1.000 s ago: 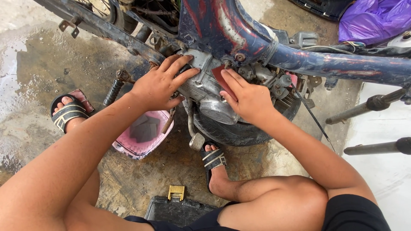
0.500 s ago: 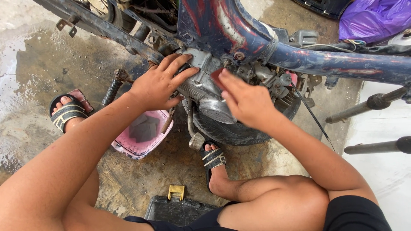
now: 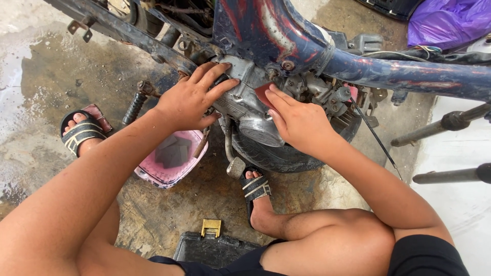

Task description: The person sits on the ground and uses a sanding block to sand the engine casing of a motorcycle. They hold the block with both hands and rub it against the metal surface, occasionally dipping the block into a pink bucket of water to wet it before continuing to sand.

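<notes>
Head view, looking down: a stripped motorbike with a scuffed dark-blue tubular frame [image 3: 358, 66] runs across the top of the picture, its upper parts cut off by the edge. Under the frame sits the grey, grimy metal engine casing [image 3: 250, 110], partly covered by both hands, so its full outline is hard to make out. The left hand [image 3: 189, 99] lies flat on the casing's left side, fingers spread and resting on the metal, closed around nothing. The right hand [image 3: 299, 122] presses a small dark-red rectangular piece [image 3: 263, 93] against the casing with its fingertips; most of that piece is hidden beneath the fingers, and whether it is pinched or only pushed cannot be told. Below the casing, a worn black rubber tyre [image 3: 286, 153] lies on the wet concrete floor [image 3: 41, 76], half hidden by the right forearm. A pink plastic tub [image 3: 169, 174] holding grey squarish pieces stands near the left wrist; what the pieces are is unclear. At the bottom edge, a black plastic case with a yellow latch [image 3: 210, 227] is cut off by the knees. In the top right corner, a crumpled purple plastic bag [image 3: 450, 20] is only partly in view.
</notes>
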